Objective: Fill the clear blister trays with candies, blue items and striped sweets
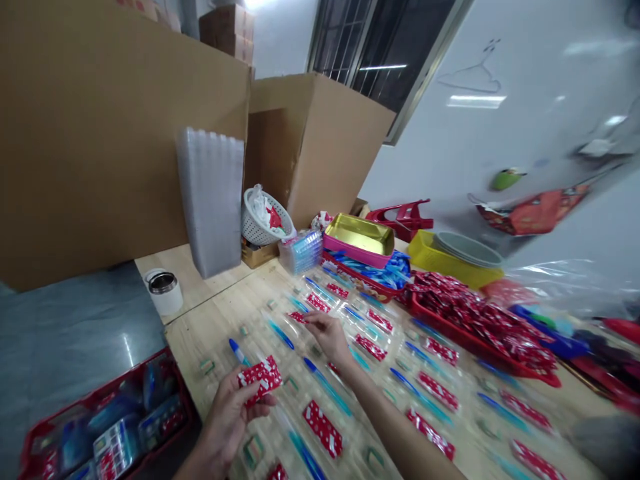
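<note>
My left hand [227, 410] is closed on a red packet with white specks [264, 377], possibly more than one stacked. Farther forward, my right hand [327, 337] pinches another red packet [297, 317] by its end, low over the clear plastic trays. Rows of these trays cover the table, many with a blue pen [327, 387] and a red packet [323, 429] in them. Small greenish-white pieces [254, 450] lie in some trays; blur hides what they are.
A red basket heaped with red packets [475, 320] stands to the right, beside a pink-and-gold tin [360, 239] and blue items. At the back left rise stacked clear trays [213, 200] and a white cup [165, 293]. A red crate [185, 380] sits below the table's left edge.
</note>
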`<act>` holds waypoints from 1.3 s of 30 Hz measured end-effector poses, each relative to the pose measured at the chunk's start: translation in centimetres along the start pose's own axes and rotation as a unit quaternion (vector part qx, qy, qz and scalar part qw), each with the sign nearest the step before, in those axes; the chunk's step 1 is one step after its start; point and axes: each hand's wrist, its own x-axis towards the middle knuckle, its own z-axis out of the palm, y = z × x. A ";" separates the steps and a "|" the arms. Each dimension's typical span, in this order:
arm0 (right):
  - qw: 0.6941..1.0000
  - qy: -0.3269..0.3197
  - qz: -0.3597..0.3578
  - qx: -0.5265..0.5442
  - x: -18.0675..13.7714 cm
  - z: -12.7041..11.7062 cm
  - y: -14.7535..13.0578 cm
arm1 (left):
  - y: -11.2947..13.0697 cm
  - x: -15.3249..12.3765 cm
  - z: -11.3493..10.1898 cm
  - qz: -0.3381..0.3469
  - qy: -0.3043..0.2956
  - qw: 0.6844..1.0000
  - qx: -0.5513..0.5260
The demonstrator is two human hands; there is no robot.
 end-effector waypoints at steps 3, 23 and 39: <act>0.999 -0.028 -0.024 -0.030 0.5 0.7 0.6 | 0.2 -0.2 -0.1 -0.001 -0.011 1.000 -0.001; 0.932 -0.178 0.239 0.207 -8.8 2.7 -7.5 | 0.0 -2.3 -1.9 0.061 -0.015 0.998 0.025; 0.830 -0.198 -0.303 -0.424 -7.1 5.9 -3.6 | 7.2 -1.3 -9.0 0.249 0.148 0.926 0.243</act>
